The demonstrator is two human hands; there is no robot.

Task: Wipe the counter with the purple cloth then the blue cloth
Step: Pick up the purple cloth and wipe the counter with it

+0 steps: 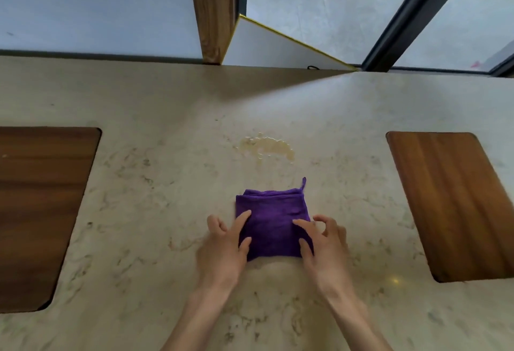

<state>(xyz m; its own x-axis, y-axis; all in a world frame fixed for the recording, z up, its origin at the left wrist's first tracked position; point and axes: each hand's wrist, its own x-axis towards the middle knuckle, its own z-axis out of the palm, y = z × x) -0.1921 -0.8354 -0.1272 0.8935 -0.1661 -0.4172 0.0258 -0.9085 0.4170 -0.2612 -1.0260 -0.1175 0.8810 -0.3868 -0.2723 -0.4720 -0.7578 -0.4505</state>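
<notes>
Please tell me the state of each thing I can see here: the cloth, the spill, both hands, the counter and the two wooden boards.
purple cloth: folded into a square, flat on the counter, loop at far right corner.
spill: wet, unwiped, beyond the cloth.
left hand: open, fingers resting on cloth's left edge.
right hand: open, fingers resting on cloth's right edge.
counter: dirty at the spill.
left wooden board: bare.
right wooden board: bare.

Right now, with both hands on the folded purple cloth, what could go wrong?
1. The pale wet spill lies beyond the folded purple cloth; a wide push may smear it across the beige marble counter.
2. The left hand and right hand touch only its near edges, so it may unfold.
</notes>
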